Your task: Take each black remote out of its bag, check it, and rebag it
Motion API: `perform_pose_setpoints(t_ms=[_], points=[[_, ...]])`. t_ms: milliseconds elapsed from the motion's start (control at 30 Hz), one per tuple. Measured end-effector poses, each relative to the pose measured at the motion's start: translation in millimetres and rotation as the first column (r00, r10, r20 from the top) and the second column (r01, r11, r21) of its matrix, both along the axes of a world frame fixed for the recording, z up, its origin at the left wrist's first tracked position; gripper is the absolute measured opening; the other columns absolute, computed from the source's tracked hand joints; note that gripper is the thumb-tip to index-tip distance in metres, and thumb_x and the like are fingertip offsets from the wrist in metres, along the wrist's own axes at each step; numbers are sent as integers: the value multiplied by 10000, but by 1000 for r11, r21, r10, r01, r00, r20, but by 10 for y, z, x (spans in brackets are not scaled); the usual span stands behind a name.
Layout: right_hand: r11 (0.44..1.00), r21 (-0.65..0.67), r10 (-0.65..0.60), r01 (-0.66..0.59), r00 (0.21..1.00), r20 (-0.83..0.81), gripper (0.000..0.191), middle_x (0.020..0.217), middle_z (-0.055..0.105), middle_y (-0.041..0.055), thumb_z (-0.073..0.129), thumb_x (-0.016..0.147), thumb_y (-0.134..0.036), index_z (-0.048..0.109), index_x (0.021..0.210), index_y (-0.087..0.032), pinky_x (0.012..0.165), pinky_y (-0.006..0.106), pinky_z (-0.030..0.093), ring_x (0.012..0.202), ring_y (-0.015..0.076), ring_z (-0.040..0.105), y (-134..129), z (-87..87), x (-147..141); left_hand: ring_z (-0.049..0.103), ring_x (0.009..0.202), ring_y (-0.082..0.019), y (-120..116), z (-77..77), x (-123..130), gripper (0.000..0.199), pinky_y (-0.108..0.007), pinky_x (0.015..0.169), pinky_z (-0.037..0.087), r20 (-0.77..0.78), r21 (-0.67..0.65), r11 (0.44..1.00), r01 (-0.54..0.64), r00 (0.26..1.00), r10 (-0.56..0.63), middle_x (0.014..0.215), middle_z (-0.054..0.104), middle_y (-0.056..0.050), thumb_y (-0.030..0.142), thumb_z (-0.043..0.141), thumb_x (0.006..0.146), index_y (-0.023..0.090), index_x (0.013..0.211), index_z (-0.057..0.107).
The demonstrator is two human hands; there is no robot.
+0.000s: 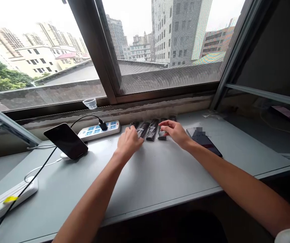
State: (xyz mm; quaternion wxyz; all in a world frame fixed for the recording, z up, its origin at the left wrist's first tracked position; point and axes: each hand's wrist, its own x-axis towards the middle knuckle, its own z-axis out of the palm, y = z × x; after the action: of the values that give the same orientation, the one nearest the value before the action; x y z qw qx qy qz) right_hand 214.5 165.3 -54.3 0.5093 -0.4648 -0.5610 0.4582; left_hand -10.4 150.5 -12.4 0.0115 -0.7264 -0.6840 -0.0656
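Note:
Several slim black packets in clear plastic wrap lie side by side at the back of the grey table, below the window. One black packet (151, 130) in the middle is fully visible. My left hand (128, 141) is curled over the left end of the row, closed on a black plastic-wrapped packet (142, 131); its fingertips are partly hidden. Over the packet on the right (162, 135), my right hand (175, 133) has its thumb and fingers apart, close to the wrap. Whether it touches the plastic I cannot tell.
A white power strip (98, 131) with a black plug stands left of the packets. A dark phone (65, 140) leans on a stand; another phone (205, 141) lies flat at right. A clear plastic cup (90, 103) sits on the sill. Cables and a white bar (10, 200) are front left.

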Motion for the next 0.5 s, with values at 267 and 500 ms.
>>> perform_pose_setpoints(t_ms=[267, 500], points=[[937, -251, 194, -244, 959, -207, 131, 1001, 750, 102, 651, 970, -238, 698, 1063, -159, 695, 283, 628, 791, 179, 745, -57, 100, -38, 704, 927, -200, 87, 282, -388, 350, -351, 916, 591, 359, 656, 742, 137, 808, -467, 1136, 727, -67, 343, 697, 937, 195, 1254, 717], [677, -400, 313, -618, 733, -604, 468, 1256, 722, 224, 544, 1049, -523, 527, 1292, -123, 885, 428, 664, 1059, 303, 784, -157, 128, -103, 701, 933, -143, -28, 346, -297, 396, -210, 688, 556, 552, 761, 648, 26, 499, -668, 1255, 725, -74, 401, 704, 993, 259, 1363, 708]])
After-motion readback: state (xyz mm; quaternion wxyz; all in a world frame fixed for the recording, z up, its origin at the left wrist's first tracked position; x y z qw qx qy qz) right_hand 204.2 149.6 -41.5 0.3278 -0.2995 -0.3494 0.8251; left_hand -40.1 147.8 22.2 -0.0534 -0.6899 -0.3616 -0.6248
